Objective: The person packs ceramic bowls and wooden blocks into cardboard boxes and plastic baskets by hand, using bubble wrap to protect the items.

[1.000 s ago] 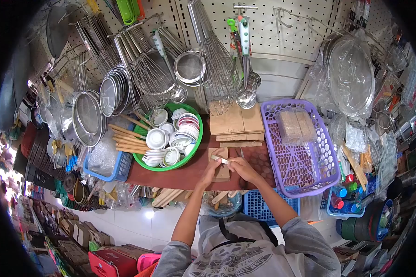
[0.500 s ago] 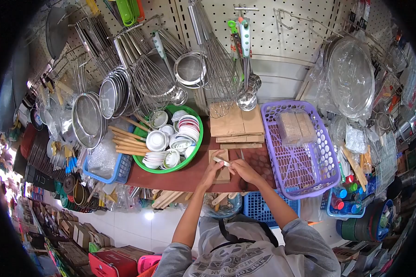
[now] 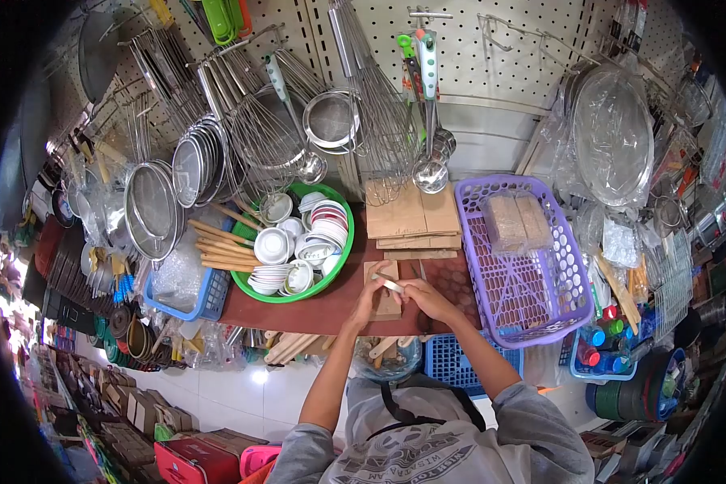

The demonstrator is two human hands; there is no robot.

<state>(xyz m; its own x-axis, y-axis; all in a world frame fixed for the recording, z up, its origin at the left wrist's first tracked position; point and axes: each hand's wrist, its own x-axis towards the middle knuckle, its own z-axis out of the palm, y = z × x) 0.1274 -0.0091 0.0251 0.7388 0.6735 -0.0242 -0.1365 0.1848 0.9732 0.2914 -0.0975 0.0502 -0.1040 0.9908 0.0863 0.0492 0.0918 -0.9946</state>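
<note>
Both hands meet over the red-brown tabletop [image 3: 298, 316]. Between their fingers is a small, narrow white object [image 3: 390, 284], seen edge-on, its kind not clear. My left hand [image 3: 367, 300] grips its left end, fingers curled. My right hand [image 3: 424, 297] pinches the right end with thumb and fingertips. Under them lies a flat piece of brown cardboard [image 3: 390, 310], partly hidden by my left hand. Just beyond is a stack of brown cardboard pieces [image 3: 411, 216].
To the left, a green basin [image 3: 331, 278] holds white bowls, small dishes and wooden-handled tools. A purple basket [image 3: 577, 323] with a wrapped brown block [image 3: 518, 223] stands on the right. Whisks [image 3: 377, 121], strainers [image 3: 152, 211] and ladles [image 3: 431, 175] hang from the pegboard.
The white object has turned slightly between my fingers and now shows a narrower edge. Both hands stay in nearly the same place.
</note>
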